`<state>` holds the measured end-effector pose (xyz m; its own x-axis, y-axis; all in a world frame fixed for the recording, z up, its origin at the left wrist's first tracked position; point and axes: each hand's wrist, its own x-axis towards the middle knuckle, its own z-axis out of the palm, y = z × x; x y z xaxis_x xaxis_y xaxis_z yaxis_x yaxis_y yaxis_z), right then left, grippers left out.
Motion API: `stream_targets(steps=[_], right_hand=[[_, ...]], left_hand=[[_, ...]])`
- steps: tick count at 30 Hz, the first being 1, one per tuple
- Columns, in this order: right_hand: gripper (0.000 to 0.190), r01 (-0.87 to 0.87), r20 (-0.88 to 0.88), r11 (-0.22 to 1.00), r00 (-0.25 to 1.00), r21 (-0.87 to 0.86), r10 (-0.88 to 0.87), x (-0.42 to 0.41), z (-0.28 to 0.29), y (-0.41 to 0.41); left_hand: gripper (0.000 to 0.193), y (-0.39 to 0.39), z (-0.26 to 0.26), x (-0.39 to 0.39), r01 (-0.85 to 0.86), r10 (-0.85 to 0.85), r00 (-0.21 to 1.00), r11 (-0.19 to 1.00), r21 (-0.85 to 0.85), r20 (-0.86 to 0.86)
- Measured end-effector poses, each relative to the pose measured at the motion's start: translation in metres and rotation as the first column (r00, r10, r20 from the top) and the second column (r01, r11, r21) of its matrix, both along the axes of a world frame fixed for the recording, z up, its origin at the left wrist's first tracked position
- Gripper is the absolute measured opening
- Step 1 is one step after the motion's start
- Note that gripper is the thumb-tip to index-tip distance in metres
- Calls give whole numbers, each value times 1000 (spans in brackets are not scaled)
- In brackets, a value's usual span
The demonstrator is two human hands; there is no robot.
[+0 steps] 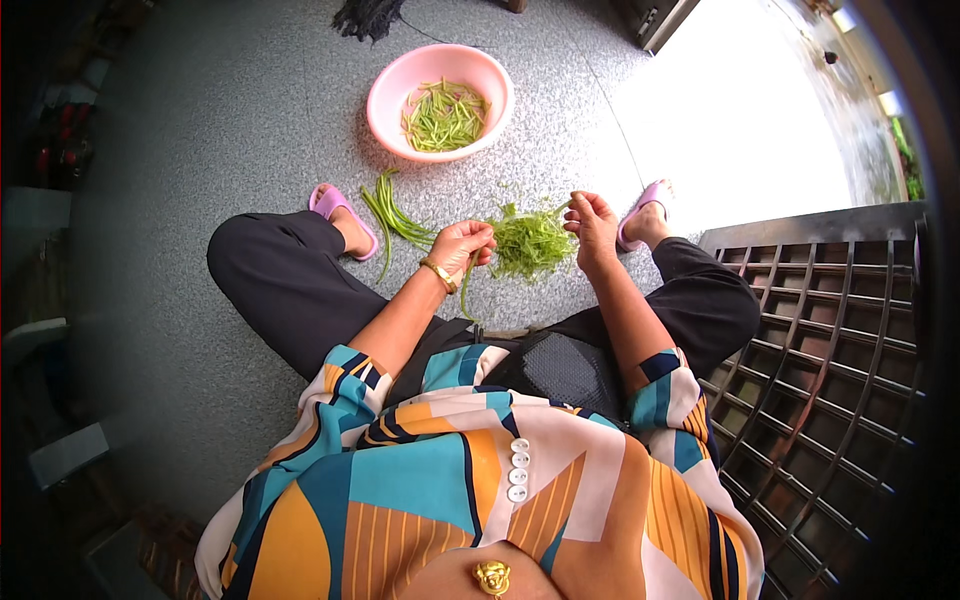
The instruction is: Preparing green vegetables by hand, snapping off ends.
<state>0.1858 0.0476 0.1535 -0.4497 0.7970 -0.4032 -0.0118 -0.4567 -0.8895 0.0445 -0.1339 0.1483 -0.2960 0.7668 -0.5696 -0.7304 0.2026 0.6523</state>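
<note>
My left hand point(461, 251), with a gold bangle at the wrist, grips a long thin green vegetable stem point(466, 292) that hangs below the fingers. Thumb and fingers of my right hand point(594, 229) pinch a short green piece point(564, 205) at their tips. Between and below both hands, a loose heap of shredded green trimmings point(531, 246) lies on the floor. Left of it rests a small bunch of long green stems point(397, 214), partly behind my left hand. Beyond the hands stands a pink plastic basin point(377, 112) holding many short cut stem pieces point(446, 120).
Grey speckled floor point(255, 150) surrounds everything. My feet in pink slippers point(349, 217) flank the stems and trimmings. A metal lattice gate point(814, 322) stands close on the right, below a bright doorway point(720, 127). Dark stringy material point(367, 19) lies at the far side.
</note>
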Motion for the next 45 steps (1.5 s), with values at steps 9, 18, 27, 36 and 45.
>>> stream_targets(steps=[9,18,27,36,45], right_hand=[[14,-243,271,958,943,153,196,-37,8,11],[41,-557,250,753,830,350,498,-119,54,16],[23,-708,262,622,704,335,660,-60,27,-26],[15,-614,406,632,788,473,463,-52,27,-29],[8,-618,641,-241,767,749,24,-46,38,-42]], left_hand=[[9,1,-7,-8,-84,82,995,996,42,56],[8,-1,4,-6,-139,138,987,990,13,83],[9,6,6,-4,-198,180,967,977,85,183],[11,5,13,1,-160,131,974,975,151,187],[14,6,15,6,-53,54,998,998,-38,25]])
